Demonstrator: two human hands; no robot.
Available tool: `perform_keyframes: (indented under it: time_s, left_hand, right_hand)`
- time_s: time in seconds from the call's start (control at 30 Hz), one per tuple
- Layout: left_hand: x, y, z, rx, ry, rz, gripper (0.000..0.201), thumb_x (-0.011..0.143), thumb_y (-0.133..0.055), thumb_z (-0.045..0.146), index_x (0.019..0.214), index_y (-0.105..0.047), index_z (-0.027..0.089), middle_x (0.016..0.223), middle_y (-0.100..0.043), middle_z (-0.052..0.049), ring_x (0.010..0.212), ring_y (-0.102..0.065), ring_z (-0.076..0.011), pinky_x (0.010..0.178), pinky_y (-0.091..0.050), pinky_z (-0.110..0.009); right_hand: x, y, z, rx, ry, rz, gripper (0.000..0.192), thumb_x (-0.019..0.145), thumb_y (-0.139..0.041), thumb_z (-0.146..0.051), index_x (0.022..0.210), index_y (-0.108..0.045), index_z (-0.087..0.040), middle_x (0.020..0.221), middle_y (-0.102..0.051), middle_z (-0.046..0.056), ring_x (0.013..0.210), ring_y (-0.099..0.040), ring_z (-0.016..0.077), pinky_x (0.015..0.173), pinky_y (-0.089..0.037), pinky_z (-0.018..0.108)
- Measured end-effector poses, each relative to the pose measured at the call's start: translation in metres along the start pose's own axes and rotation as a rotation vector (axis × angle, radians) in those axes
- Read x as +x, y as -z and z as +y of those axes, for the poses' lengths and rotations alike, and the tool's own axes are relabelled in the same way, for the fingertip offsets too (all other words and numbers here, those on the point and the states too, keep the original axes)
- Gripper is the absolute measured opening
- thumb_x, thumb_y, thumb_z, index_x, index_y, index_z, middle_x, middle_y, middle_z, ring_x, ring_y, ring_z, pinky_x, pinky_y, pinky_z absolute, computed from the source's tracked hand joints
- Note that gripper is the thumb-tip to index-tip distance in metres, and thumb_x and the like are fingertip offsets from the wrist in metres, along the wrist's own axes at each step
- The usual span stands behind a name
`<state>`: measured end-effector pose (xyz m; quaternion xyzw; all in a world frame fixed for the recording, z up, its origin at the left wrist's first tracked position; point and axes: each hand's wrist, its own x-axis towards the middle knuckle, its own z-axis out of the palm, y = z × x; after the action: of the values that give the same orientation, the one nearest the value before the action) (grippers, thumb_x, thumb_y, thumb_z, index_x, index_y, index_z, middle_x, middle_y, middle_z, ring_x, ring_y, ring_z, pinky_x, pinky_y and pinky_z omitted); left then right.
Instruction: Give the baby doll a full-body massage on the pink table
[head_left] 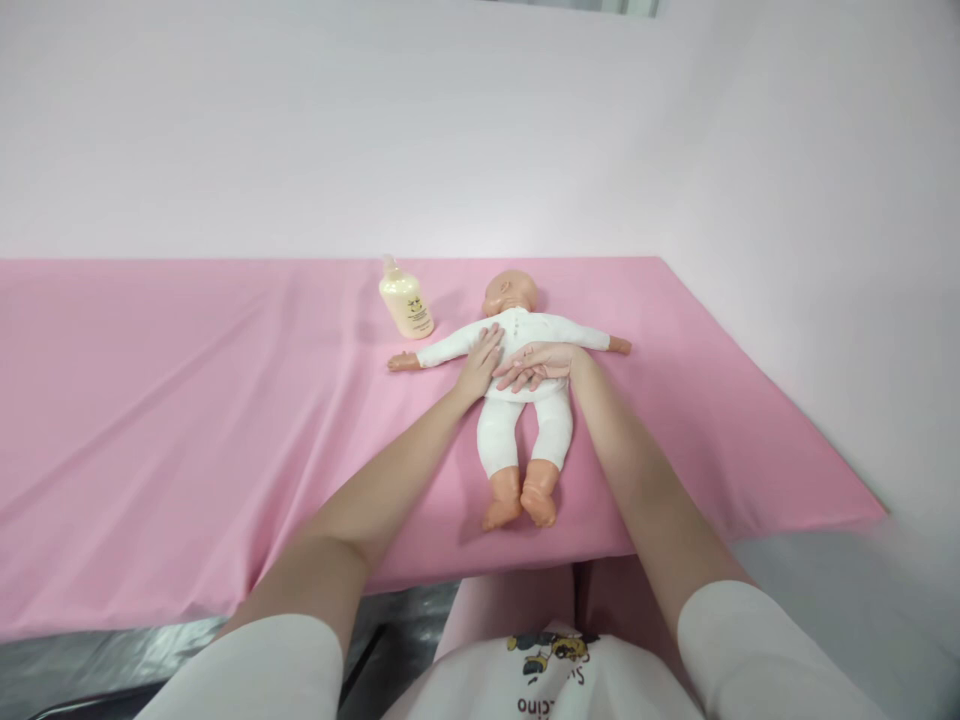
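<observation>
Now the pink sheet (187,420) covers the table, and the baby doll (517,400) lies face up on it. My left hand (481,362) and right hand (536,366) rest flat on its belly, fingers open, gripping nothing. A lotion bottle (406,302) stands near its head.

Work surface: a table (787,440) covered edge to edge by a pink sheet (187,420), with soft creases running diagonally across the left half and its near hem hanging over the front edge. Directly on the sheet, right of centre: a baby doll (525,400) in a white suit, lying on its back, head toward the far edge, arms spread out to the sides, bare feet toward the near edge. Just beside the doll's head, on the left, stands a cream pump bottle (406,302), upright.
</observation>
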<state>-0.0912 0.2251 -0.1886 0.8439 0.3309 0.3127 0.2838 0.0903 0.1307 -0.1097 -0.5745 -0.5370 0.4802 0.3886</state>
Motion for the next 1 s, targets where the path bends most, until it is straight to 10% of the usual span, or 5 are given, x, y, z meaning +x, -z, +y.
perform_keyframes:
  time_s: [0.27, 0.53, 0.7, 0.83, 1.0]
  left_hand:
    - [0.005, -0.004, -0.009, -0.035, 0.216, 0.077, 0.067, 0.104, -0.035, 0.040, 0.164, -0.026, 0.012, 0.173, -0.016, -0.015, 0.162, -0.010, -0.0263, 0.133, -0.005, -0.050]
    - [0.003, -0.008, -0.013, -0.027, 0.171, 0.125, 0.069, 0.101, -0.043, 0.047, 0.163, -0.029, 0.018, 0.173, -0.020, -0.012, 0.162, -0.009, -0.0303, 0.133, -0.006, -0.055]
    - [-0.004, -0.003, 0.003, 0.107, 0.006, 0.036, 0.066, 0.100, -0.045, 0.043, 0.161, -0.034, 0.022, 0.172, -0.024, -0.011, 0.162, -0.011, -0.0330, 0.129, -0.009, -0.063]
    - [-0.010, 0.002, 0.024, 0.212, -0.133, -0.117, 0.058, 0.099, -0.040, 0.035, 0.156, -0.045, 0.021, 0.167, -0.038, -0.011, 0.159, -0.025, -0.0319, 0.128, -0.014, -0.065]
    - [-0.011, 0.005, 0.034, 0.237, -0.265, -0.171, 0.047, 0.097, -0.039, 0.030, 0.133, -0.066, 0.017, 0.145, -0.064, -0.012, 0.141, -0.054, -0.0276, 0.130, -0.020, -0.057]
  right_hand:
    - [0.003, 0.029, 0.006, -0.047, -0.088, -0.205, 0.046, 0.104, -0.051, -0.038, 0.119, -0.067, 0.003, 0.111, -0.078, 0.022, 0.094, -0.076, 0.0172, 0.072, -0.059, 0.022]
    - [0.008, 0.046, 0.027, -0.110, 0.044, 0.036, 0.050, 0.108, -0.028, -0.025, 0.143, -0.056, -0.003, 0.136, -0.067, 0.024, 0.118, -0.072, 0.0208, 0.099, -0.058, 0.036]
    - [0.030, 0.017, 0.026, -0.361, 0.176, 0.561, 0.057, 0.106, -0.022, -0.026, 0.156, -0.041, -0.009, 0.155, -0.052, 0.020, 0.144, -0.052, 0.0214, 0.119, -0.042, 0.041]
    - [0.028, -0.014, 0.015, -0.782, 0.401, 0.309, 0.058, 0.102, -0.047, -0.033, 0.157, -0.044, -0.017, 0.169, -0.031, 0.013, 0.160, -0.022, 0.0291, 0.129, -0.019, 0.054]
    - [0.020, -0.025, 0.008, -0.944, 0.420, 0.103, 0.047, 0.108, -0.033, -0.032, 0.148, -0.058, -0.025, 0.171, -0.029, 0.005, 0.161, -0.019, 0.0286, 0.129, -0.014, 0.057]
